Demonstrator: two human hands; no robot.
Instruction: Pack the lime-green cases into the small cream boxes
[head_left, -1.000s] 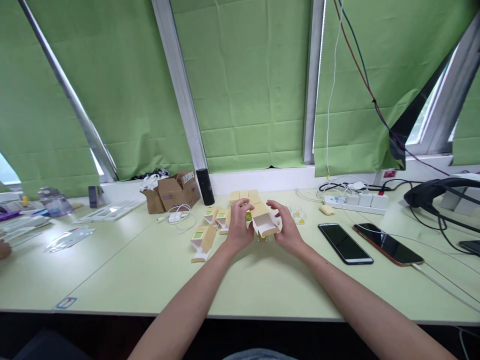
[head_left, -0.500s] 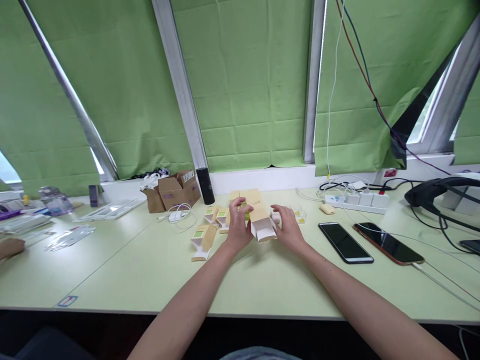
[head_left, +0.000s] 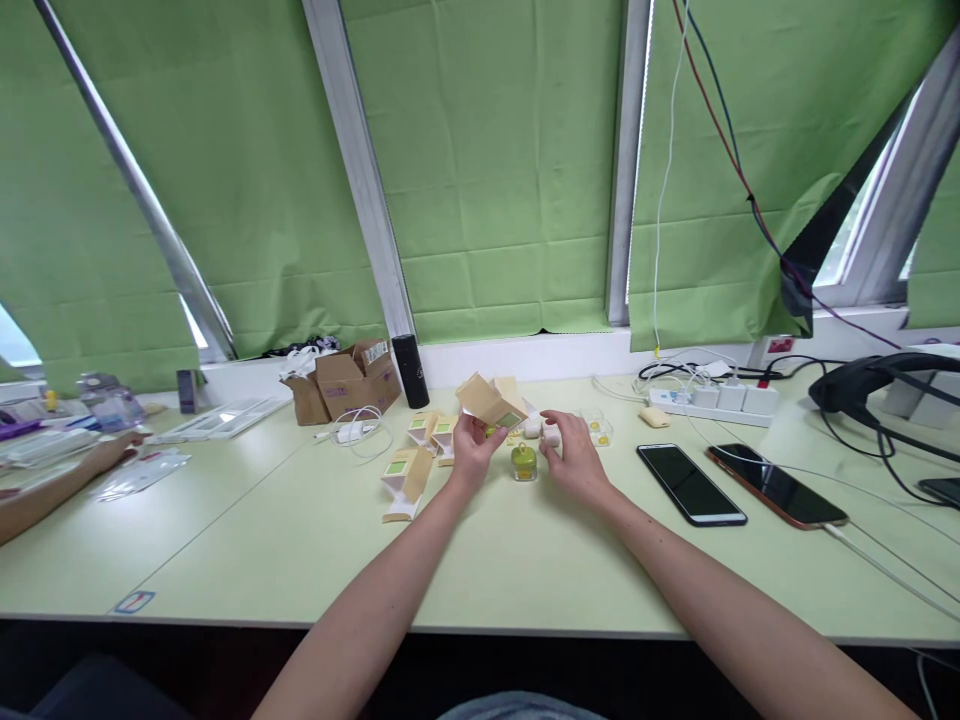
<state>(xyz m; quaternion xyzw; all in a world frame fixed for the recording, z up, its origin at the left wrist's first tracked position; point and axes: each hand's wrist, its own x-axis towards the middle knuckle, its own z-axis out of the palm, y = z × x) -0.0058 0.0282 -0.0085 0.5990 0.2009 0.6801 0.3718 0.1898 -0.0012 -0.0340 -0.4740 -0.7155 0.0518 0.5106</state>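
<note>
My left hand [head_left: 471, 452] is closed on a small tan carton [head_left: 489, 402] and holds it tilted above the pale green table [head_left: 480, 560]. My right hand [head_left: 576, 458] pinches a small white object [head_left: 550, 434] that I cannot make out, just right of a little green jar [head_left: 523, 461] standing on the table between both hands. More small tan and green cartons [head_left: 409, 475] lie open to the left of my left hand.
A brown cardboard box [head_left: 352, 380] and a black cylinder [head_left: 410, 371] stand at the back. Two phones [head_left: 690, 484] lie to the right, near a power strip [head_left: 712, 399] with cables and a black headset [head_left: 870, 385]. Another person's arm [head_left: 52, 485] reaches in at the far left.
My left hand has lifted the carton up and leftward, uncovering the green jar on the table. My right hand let go of the carton. The other person's arm has reached further in.
</note>
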